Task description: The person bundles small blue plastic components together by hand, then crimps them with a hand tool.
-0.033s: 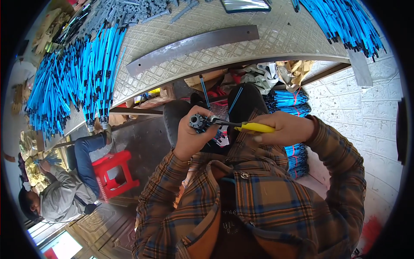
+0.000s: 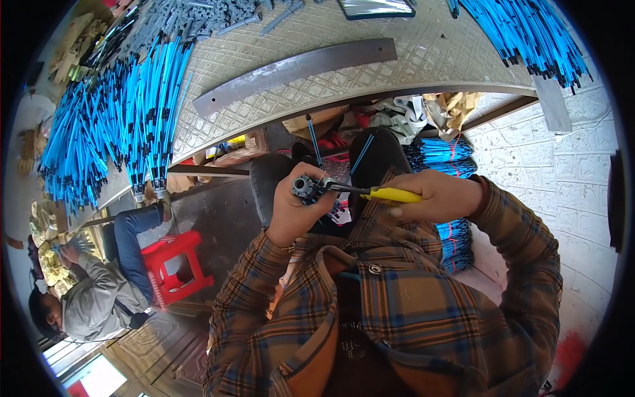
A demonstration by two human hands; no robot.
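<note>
In front of my lap, my left hand (image 2: 294,210) is closed around a grey round part with a notched rim and a central hole (image 2: 304,186). Thin blue rods with dark tips (image 2: 361,153) stick out beyond that hand, and more blue and black ends show beneath it. My right hand (image 2: 440,197) grips the yellow handles (image 2: 395,195) of a pair of pliers. Their metal jaws (image 2: 336,186) reach to the side of the grey part, beside my left fingers. What exactly sits between the jaws is too small to make out.
On the patterned table (image 2: 297,86) lie a curved metal strip (image 2: 297,65), heaped grey plastic parts (image 2: 211,16) and bundled blue rods (image 2: 149,112). More bundles (image 2: 446,159) are stacked by the white wall. At left, another person (image 2: 99,291) sits near a red stool (image 2: 175,268).
</note>
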